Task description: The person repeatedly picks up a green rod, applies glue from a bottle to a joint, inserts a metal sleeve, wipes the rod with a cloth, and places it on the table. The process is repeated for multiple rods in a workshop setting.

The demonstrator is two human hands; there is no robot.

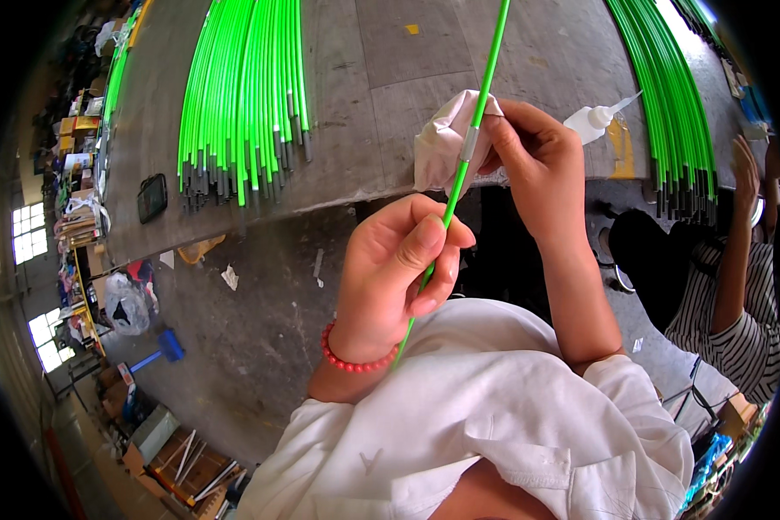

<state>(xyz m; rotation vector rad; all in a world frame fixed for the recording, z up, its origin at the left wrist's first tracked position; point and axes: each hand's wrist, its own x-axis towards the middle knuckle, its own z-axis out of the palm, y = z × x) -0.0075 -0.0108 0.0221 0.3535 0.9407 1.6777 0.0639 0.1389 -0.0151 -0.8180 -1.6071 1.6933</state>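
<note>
A long, thin green rod (491,61) runs up and down in front of me, with a grey metal sleeve (470,144) partway along it. Below that sleeve my left hand (403,251) is closed round the rod, thumb on top; a red bead bracelet circles the wrist. My right hand (537,160) pinches a white cloth (442,143) between thumb and fingers. The cloth lies behind the rod at the sleeve, and my thumb tip is close beside it. Some right-hand fingers are hidden behind the cloth.
Green rods with dark ends (243,104) lie bundled on the grey table (407,52), left; another bundle (667,113) lies right. A white nozzle bottle (588,124) is near my right hand, a black object (152,198) by the left edge. Another person (741,277) sits at right.
</note>
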